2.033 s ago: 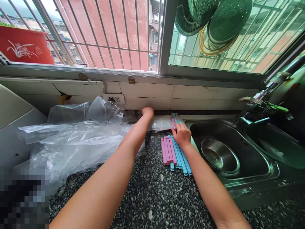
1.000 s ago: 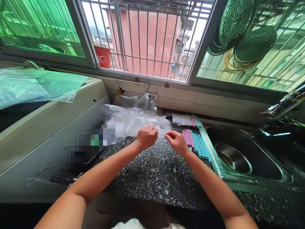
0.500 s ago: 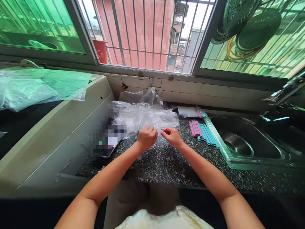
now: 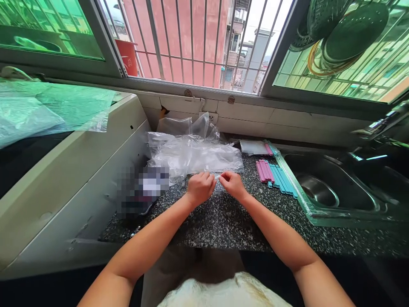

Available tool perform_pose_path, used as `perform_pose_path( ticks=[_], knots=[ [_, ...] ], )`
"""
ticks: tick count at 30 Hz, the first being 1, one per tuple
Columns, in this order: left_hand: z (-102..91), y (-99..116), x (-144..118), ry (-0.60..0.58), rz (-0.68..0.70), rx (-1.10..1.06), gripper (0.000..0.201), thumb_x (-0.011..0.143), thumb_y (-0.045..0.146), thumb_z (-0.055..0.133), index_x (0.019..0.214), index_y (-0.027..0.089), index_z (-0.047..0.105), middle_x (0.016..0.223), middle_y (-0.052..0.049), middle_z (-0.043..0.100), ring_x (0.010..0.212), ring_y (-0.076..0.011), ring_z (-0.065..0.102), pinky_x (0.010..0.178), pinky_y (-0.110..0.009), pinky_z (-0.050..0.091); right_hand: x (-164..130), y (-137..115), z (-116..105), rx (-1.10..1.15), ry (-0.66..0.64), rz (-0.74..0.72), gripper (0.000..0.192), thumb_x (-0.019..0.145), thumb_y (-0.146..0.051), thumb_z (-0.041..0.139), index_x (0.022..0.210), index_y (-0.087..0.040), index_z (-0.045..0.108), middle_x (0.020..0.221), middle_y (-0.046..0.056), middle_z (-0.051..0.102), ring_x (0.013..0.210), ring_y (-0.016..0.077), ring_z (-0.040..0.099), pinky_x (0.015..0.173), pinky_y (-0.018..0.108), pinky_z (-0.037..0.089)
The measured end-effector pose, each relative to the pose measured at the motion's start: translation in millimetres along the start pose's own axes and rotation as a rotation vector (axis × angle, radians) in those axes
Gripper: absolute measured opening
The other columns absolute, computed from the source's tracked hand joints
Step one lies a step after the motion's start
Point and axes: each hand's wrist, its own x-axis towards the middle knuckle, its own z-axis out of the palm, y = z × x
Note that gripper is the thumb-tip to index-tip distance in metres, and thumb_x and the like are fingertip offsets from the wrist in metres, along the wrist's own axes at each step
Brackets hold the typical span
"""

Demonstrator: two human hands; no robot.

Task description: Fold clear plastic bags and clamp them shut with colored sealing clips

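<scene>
Left hand (image 4: 200,187): fingers curled, pinching the near edge of a clear plastic bag (image 4: 194,155), thumb side turned inward.
Right hand (image 4: 233,184): same pinch, knuckles almost meeting the left, holding the edge taut between them.
Bag: lies on the speckled countertop (image 4: 220,221), just beyond both hands.
Sealing clips (image 4: 276,177): pink and blue, laid side by side near the sink (image 4: 332,192).

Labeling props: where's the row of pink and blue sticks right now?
In the head view, the pink and blue sticks lie on the speckled countertop, right of the right hand, beside the sink's left rim.
</scene>
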Motion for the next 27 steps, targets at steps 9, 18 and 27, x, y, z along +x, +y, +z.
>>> perform_pose_path(
  ticks=[9, 18, 27],
  knots=[
    [1.1, -9, 1, 0.083, -0.232, -0.396, 0.031, 0.081, 0.040, 0.049, 0.094, 0.015, 0.062, 0.076, -0.006, 0.063, 0.072, -0.0173, 0.057, 0.066, -0.027, 0.043, -6, 0, -8, -0.049, 0.033, -0.026, 0.018, 0.075, -0.029, 0.050, 0.065, -0.018, 0.059, 0.055, -0.001, 0.055, 0.052, 0.0108, 0.047, 0.052, 0.022, 0.035],
    [7.5, -48, 14, 0.108, -0.721, -1.245, 0.041, 0.061, 0.052, 0.061, 0.073, 0.013, 0.062, 0.052, 0.003, 0.049, 0.048, -0.0094, 0.041, 0.049, -0.024, 0.033, -10, -2, -20, -0.046, 0.038, -0.236, 0.015, 0.077, -0.023, 0.051, 0.067, -0.018, 0.061, 0.061, 0.002, 0.060, 0.055, 0.0114, 0.050, 0.055, 0.023, 0.039],
    [5.6, -42, 13, -0.001, -0.728, -1.402, 0.025, 0.054, 0.037, 0.066, 0.058, 0.014, 0.058, 0.048, 0.005, 0.045, 0.045, -0.0061, 0.035, 0.045, -0.021, 0.026, -12, -2, -28, -0.112, -0.013, -0.309, 0.014, 0.077, -0.019, 0.051, 0.066, -0.018, 0.059, 0.060, 0.001, 0.057, 0.056, 0.0113, 0.049, 0.055, 0.023, 0.037]
  ],
)
